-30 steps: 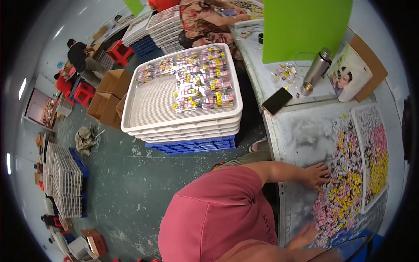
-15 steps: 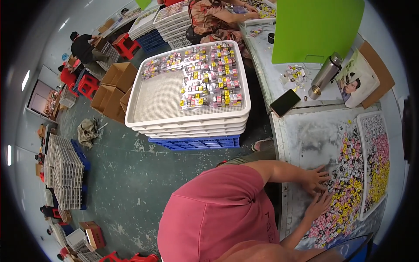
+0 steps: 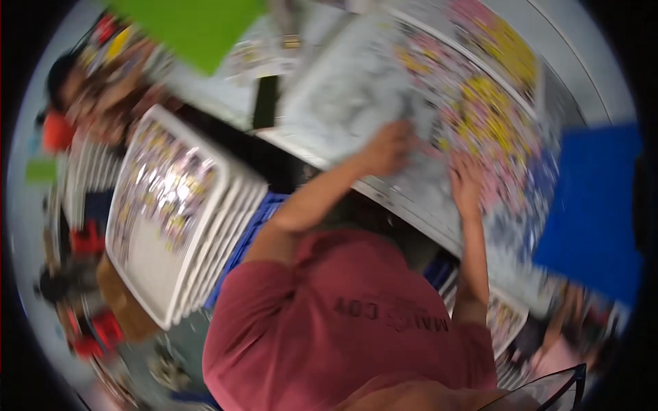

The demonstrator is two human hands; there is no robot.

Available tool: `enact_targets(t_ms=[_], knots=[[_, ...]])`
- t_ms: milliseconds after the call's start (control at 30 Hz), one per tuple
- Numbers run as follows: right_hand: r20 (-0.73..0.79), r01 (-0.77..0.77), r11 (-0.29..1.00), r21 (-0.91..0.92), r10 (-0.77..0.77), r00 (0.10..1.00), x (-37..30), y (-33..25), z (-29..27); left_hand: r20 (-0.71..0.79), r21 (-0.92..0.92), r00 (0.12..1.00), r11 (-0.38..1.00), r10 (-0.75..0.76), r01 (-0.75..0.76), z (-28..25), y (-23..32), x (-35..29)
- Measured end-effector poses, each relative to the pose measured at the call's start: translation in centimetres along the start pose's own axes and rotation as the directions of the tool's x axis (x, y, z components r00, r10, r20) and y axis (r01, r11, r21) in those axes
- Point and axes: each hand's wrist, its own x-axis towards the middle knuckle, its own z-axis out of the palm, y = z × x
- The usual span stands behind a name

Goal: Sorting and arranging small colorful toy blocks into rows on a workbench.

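A loose spread of small yellow, pink, white and black pieces (image 3: 490,116) covers the far right part of the pale worktable (image 3: 336,103). My right hand (image 3: 467,179) lies flat at the near edge of the spread, fingers stretched out over pink pieces. To its left, my left hand (image 3: 391,147) is over the bare tabletop, close to the spread's left edge. Motion smears its fingers, so whether it holds anything is unclear. Behind the spread, a white-rimmed tray (image 3: 460,51) holds more pieces of the same colours.
Left of the table stand stacked white trays (image 3: 223,171) on a blue crate (image 3: 250,226); clear packs fill part of the top one. A dark phone (image 3: 266,103) lies at the table's edge. Green (image 3: 199,27) and blue (image 3: 593,212) boards flank the work area. Co-workers sit at both sides.
The whole view has swung toward the table and blurred. My hands, close together before, are now apart, the right one flat on the pieces. A blue board has come into view at right.
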Motion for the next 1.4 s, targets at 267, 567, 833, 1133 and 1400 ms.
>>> enact_targets(t_ms=[267, 567, 833, 1133, 1400], knots=[[-0.086, -0.188, 0.980, 0.064, 0.194, 0.977, -0.8, -2.7, -2.7, 0.038, -0.132, 0.961, 0.952, -0.274, 0.276, -2.2, 1.9, 0.1], [-0.075, -0.227, 0.964, 0.141, 0.239, 0.968, 0.5, -4.1, -2.4, -0.081, -0.016, 0.925, 0.929, -0.370, 0.370, -1.3, 1.8, 1.2], [-0.100, -0.272, 0.943, 0.190, 0.295, 0.950, 1.4, -5.7, -2.4, -0.018, 0.081, 0.947, 0.944, -0.320, 0.320, -1.4, 2.4, 2.6], [0.120, -0.422, 0.824, 0.378, 0.408, 0.905, 0.8, -5.4, -3.7, 0.089, 0.070, 0.961, 0.964, -0.262, 0.256, -0.5, 1.2, 3.9], [0.125, -0.389, 0.820, 0.419, 0.372, 0.920, 0.5, -4.9, -3.3, 0.105, 0.075, 0.950, 0.955, -0.293, 0.286, -0.4, 1.3, 3.9]])
